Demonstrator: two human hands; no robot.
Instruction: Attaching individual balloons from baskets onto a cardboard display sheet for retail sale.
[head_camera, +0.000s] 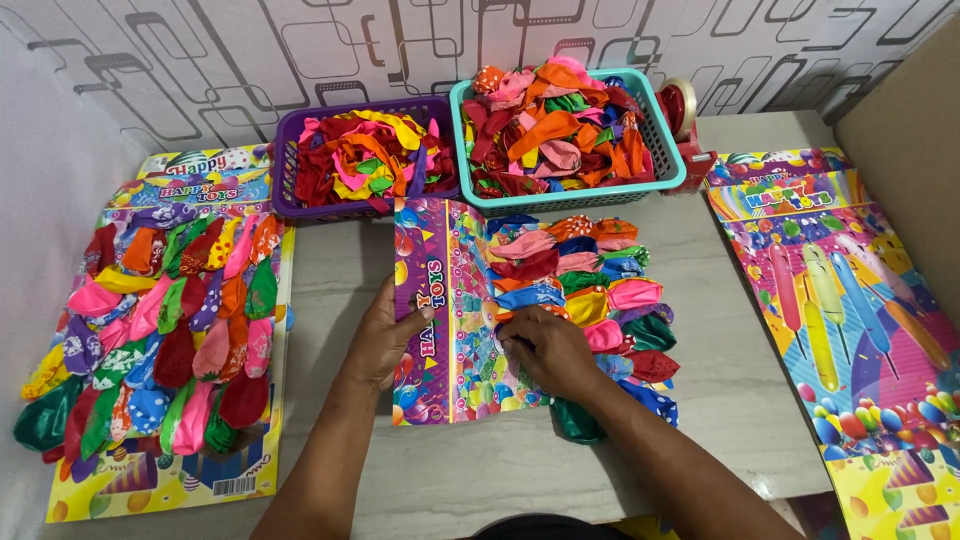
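Keep your left hand (385, 335) pressed flat, grip wide, on the printed card (445, 310) lying on the desk (330, 280), while your right hand (545, 345) grip pinches narrow on a balloon (530, 296) just above its fingertips.

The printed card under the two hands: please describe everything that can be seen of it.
The printed card is a glossy cardboard sheet, purple at its left edge with bright party pictures. It lies flat on the grey table, turned sideways, in front of the two baskets. Rows of uninflated balloons of many colours cover its right half. The left hand presses its left edge; the right hand rests on its middle, fingertips at the balloons.
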